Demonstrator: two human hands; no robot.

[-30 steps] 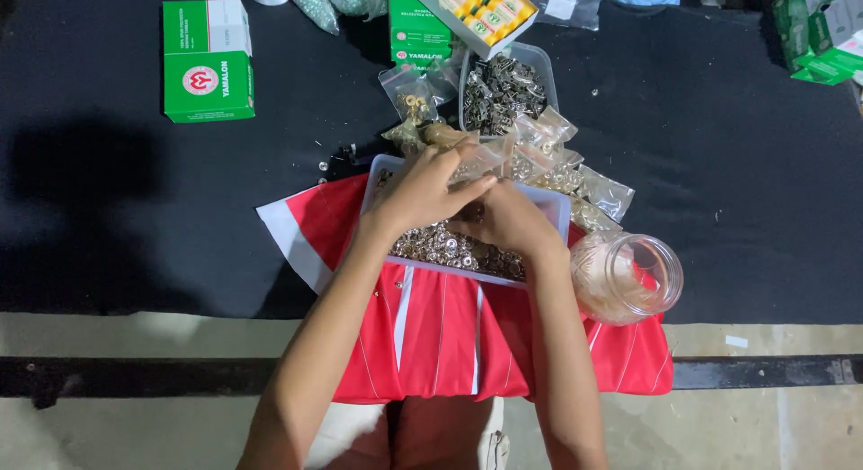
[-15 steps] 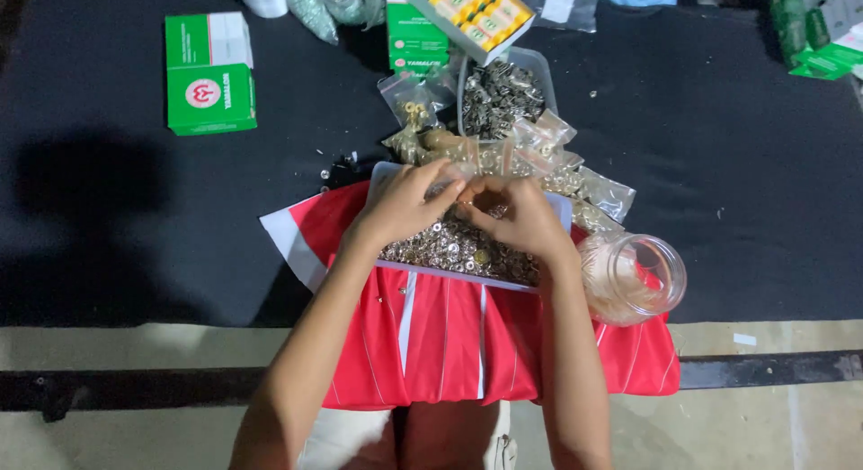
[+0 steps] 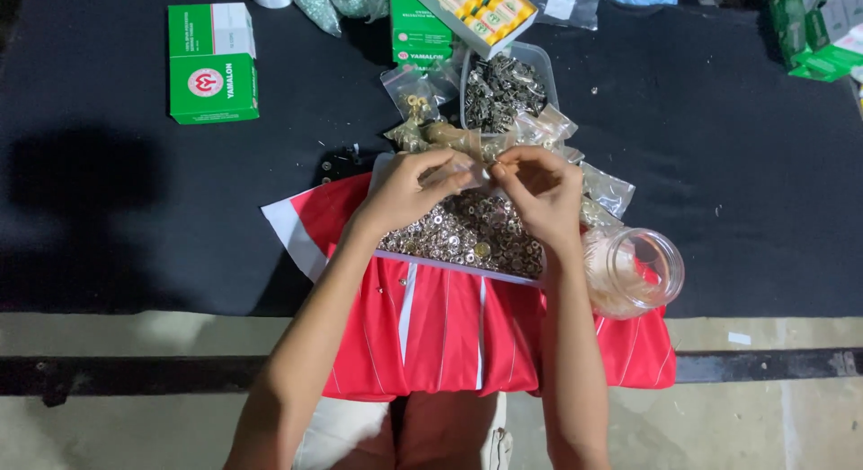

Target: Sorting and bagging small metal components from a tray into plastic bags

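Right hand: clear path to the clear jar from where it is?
Probably yes. The jar lies on its side just right of the right hand, nothing between them, though both hands now pinch a small bag.

Shiny metal snap fasteners (image 3: 463,232) fill a white plastic tray (image 3: 449,261) on smooth red cloth (image 3: 440,335), beside a glossy clear plastic jar (image 3: 634,270), crinkled transparent plastic bags (image 3: 548,128), matt green cardboard boxes (image 3: 213,63) and a matt black table cover (image 3: 117,182).

Both bare forearms reach forward from the bottom edge. The left hand (image 3: 409,190) and the right hand (image 3: 539,190) meet at the fingertips, fingers curled and pinched together, palms facing down.
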